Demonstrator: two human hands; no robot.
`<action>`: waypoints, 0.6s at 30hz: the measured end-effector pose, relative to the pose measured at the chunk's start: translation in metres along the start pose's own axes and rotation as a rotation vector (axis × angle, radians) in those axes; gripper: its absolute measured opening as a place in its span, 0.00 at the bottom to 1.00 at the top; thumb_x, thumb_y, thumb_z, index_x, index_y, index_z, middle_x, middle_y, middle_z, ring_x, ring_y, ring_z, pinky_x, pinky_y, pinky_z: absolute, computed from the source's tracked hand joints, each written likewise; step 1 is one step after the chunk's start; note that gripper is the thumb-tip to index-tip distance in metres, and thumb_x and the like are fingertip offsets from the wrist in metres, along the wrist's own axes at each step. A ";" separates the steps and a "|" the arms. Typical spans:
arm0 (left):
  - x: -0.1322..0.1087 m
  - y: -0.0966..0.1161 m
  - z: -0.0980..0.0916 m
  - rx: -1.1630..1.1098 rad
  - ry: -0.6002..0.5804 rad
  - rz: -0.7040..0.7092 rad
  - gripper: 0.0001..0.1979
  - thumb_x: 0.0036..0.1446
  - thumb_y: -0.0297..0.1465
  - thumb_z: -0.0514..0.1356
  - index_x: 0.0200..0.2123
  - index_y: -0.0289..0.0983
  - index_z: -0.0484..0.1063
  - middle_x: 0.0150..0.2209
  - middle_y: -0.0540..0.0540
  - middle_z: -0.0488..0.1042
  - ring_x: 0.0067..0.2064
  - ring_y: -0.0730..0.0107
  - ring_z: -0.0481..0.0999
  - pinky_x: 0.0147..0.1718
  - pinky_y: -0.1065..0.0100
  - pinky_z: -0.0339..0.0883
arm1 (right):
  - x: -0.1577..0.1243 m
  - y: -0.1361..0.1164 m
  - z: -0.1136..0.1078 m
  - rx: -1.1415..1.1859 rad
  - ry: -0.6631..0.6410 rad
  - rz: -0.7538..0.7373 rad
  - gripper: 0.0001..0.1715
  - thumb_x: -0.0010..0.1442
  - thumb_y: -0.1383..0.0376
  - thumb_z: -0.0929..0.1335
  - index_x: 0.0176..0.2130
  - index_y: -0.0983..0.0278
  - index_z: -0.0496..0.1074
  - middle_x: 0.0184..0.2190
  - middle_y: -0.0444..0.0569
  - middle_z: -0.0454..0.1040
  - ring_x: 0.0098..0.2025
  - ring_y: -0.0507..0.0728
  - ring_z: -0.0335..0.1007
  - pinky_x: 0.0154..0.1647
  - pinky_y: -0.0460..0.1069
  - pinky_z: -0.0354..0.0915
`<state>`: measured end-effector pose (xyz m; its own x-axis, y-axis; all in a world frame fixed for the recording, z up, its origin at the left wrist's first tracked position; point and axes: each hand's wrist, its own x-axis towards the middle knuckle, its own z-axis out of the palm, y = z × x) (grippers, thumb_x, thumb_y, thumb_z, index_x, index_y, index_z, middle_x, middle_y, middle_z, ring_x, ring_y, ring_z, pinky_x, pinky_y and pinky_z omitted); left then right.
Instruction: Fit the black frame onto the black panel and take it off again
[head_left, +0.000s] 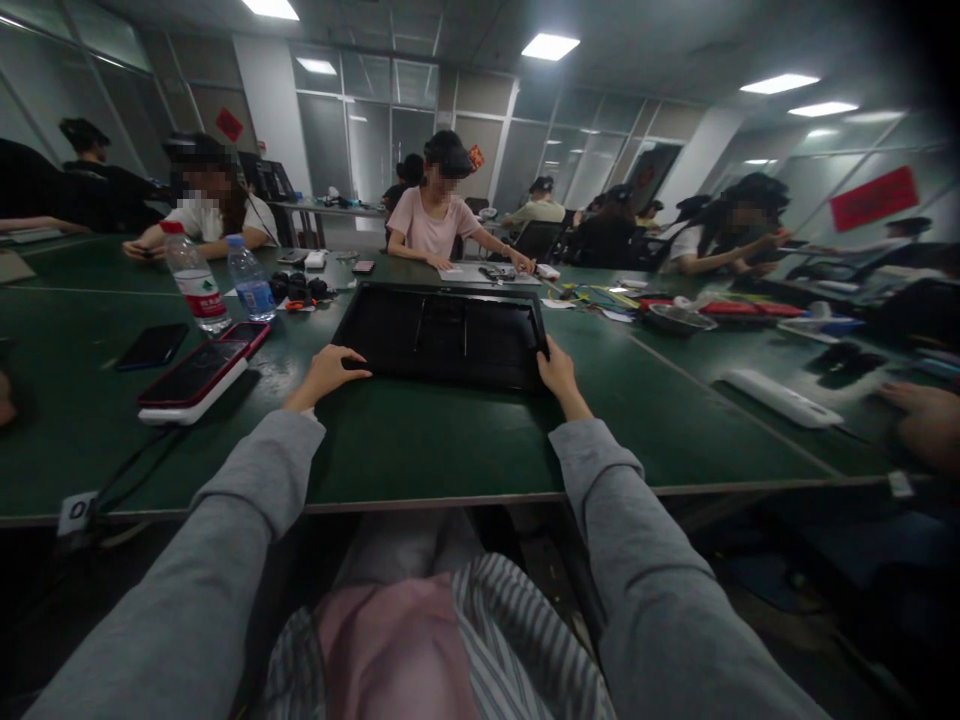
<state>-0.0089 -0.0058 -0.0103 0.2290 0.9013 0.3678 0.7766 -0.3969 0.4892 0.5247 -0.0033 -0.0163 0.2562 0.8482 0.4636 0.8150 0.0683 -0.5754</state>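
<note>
A black, shallow rectangular tray (491, 335) with a raised rim and inner dividing ridges is in front of me, just above or on the green table. My left hand (328, 374) is closed on its near left corner, thumb along the near edge. On the right side, my right hand (559, 372) grips the rim near the corner, its fingers partly hidden behind the edge. Both grey sleeves reach forward from the table's front.
Left of the tray are two bottles (196, 285), a red-cased phone (202, 372) on a white block, and a dark phone (154, 346). Right lies a white power strip (784, 398). Beyond are a metal bowl (681, 319), cables, and a person in pink (435, 220) across the table (442, 440).
</note>
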 end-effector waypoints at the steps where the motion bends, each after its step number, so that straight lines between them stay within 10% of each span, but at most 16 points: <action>1: 0.000 0.000 -0.001 -0.001 -0.002 0.004 0.13 0.56 0.44 0.76 0.41 0.45 0.87 0.49 0.44 0.87 0.57 0.47 0.80 0.63 0.50 0.68 | 0.000 0.000 -0.001 -0.008 -0.007 -0.004 0.39 0.68 0.59 0.65 0.74 0.62 0.69 0.64 0.61 0.79 0.67 0.73 0.74 0.71 0.71 0.65; 14: 0.002 -0.005 -0.001 -0.014 -0.023 0.084 0.17 0.57 0.50 0.74 0.39 0.44 0.87 0.46 0.41 0.87 0.53 0.46 0.82 0.64 0.45 0.68 | -0.004 -0.006 -0.004 -0.101 -0.058 0.094 0.39 0.70 0.63 0.63 0.75 0.70 0.67 0.68 0.65 0.76 0.71 0.72 0.72 0.73 0.69 0.65; 18: 0.002 -0.004 0.005 -0.019 0.099 0.048 0.19 0.59 0.49 0.73 0.45 0.42 0.86 0.56 0.38 0.83 0.66 0.43 0.75 0.72 0.43 0.59 | -0.003 0.001 -0.003 -0.092 -0.027 0.045 0.38 0.68 0.61 0.65 0.72 0.71 0.70 0.65 0.67 0.77 0.68 0.73 0.75 0.71 0.70 0.68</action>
<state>-0.0085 -0.0015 -0.0159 0.2060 0.8601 0.4667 0.7546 -0.4433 0.4838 0.5266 -0.0076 -0.0160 0.2810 0.8631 0.4196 0.8475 -0.0180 -0.5306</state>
